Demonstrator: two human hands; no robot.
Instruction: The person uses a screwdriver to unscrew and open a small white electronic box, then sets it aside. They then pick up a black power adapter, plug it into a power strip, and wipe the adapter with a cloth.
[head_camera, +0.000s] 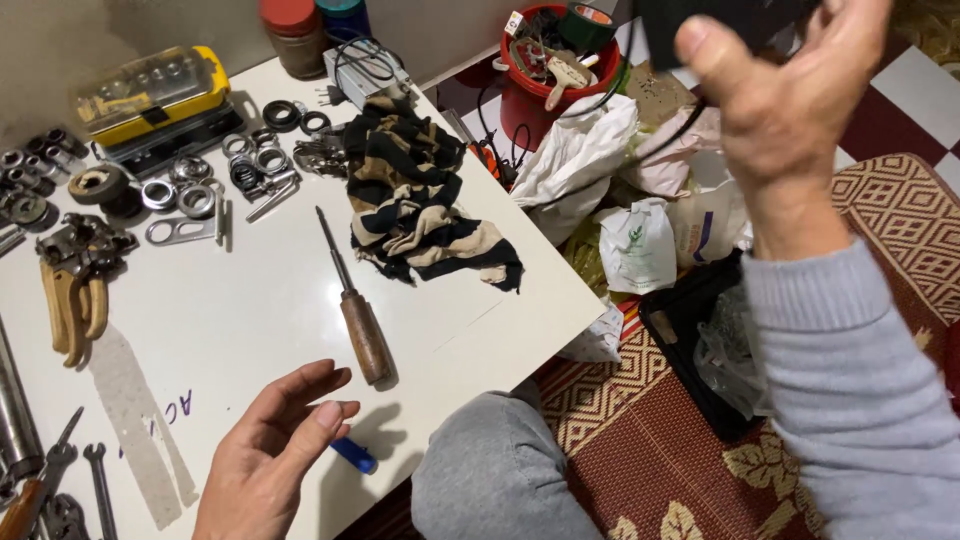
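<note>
White table (270, 310) strewn with tools | right hand (790, 110) raised – clasps dark object (720, 20), cable trailing | left hand (275, 450) open, empty – wooden-handled screwdriver (355, 300) lies untouched.

On the tabletop (260, 310) a screwdriver (352, 297) lies near the middle, its handle toward the near edge. Just behind and to its right sits a crumpled cloth (420, 195). Left of the cloth, rings and bearings (215, 175) are scattered, with a bit case (150, 95) behind them at the far left. Pliers (75, 280) lie near the left edge, and wrenches (85, 480) at the near left corner. The left hand (270, 455) hovers over the near edge, in front of the screwdriver handle, a small pen-like object (353, 455) just to its right. Beyond the tabletop's right side, on the floor, stand a bucket (555, 75) of tools and plastic bags (625, 200). The right hand (790, 100) is raised above the bags, gripping a dark object (720, 20).
</note>
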